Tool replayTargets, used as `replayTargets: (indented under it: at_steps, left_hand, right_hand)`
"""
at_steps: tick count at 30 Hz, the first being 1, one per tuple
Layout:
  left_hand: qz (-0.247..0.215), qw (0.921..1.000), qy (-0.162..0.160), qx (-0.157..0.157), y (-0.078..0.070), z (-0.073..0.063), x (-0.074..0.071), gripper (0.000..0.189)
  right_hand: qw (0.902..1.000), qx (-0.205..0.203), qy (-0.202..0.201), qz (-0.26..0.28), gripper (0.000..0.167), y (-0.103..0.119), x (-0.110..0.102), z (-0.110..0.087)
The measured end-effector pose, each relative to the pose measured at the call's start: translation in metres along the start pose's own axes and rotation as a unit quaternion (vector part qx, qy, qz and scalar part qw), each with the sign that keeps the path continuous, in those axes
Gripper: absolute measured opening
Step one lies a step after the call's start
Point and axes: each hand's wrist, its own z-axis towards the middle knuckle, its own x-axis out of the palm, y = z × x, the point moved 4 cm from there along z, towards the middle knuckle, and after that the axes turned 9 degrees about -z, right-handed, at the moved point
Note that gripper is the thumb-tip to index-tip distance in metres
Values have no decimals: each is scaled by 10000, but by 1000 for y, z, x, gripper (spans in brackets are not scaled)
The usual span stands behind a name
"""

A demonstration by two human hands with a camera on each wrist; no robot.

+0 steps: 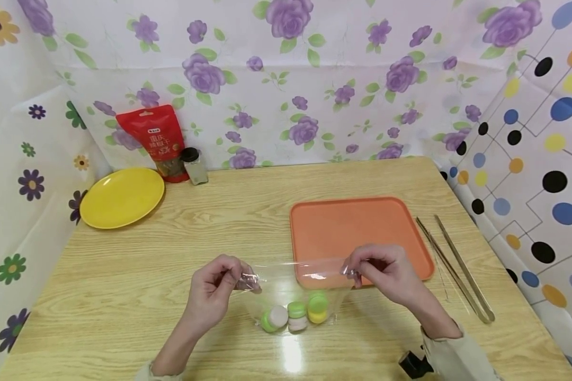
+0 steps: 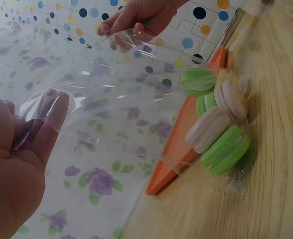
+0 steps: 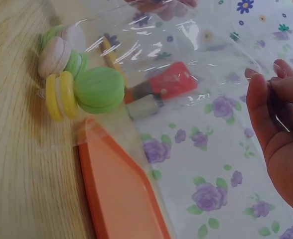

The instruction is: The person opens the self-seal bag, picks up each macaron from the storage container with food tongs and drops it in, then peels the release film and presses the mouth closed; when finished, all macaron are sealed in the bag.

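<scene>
A clear plastic bag point(image 1: 286, 275) is stretched between the two hands above the wooden table. My left hand point(image 1: 213, 291) pinches its upper left corner, and my right hand point(image 1: 385, 271) pinches the upper right one. Several macarons lie along the bag's bottom: a green macaron point(image 2: 226, 150), a pale pinkish macaron point(image 2: 208, 130) and a yellow macaron point(image 3: 62, 96) among them. In the right wrist view a larger-looking green macaron point(image 3: 99, 90) sits beside the yellow one. Whether the bag's bottom touches the table is hard to tell.
Behind the bag lies an orange tray point(image 1: 352, 227), with metal tongs point(image 1: 464, 264) at its right. At the back left are a yellow plate point(image 1: 121, 198), a red pouch point(image 1: 157, 140) and a black-capped jar point(image 1: 196, 168). A black object point(image 1: 413, 365) is near the right sleeve.
</scene>
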Motion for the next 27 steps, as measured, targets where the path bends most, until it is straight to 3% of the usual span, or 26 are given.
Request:
replayTargets:
  at_steps: [6,11,18,22,27]
  left_hand:
    - [156,9996,246,12,-1,1,-1,19]
    - [381,9990,222,3,-4,1,-3,20]
    - [486,9987,153,25,-6,2,-5,23]
    - [362,9988,325,38,-5,2,-4,24]
    - [558,9973,468,91,-4,4,-5,31]
  right_hand:
    - [9994,-339,65,-92,41,-1,-2,1]
    - [9987,-492,-120,-115,43,4,-5,3]
    - [9976,-373,-376,-453,36,6,-3,3]
    - [9966,-274,-451,-627,40,6,-2,3]
    - [9964,-224,-438,-691,40,7,-3,2]
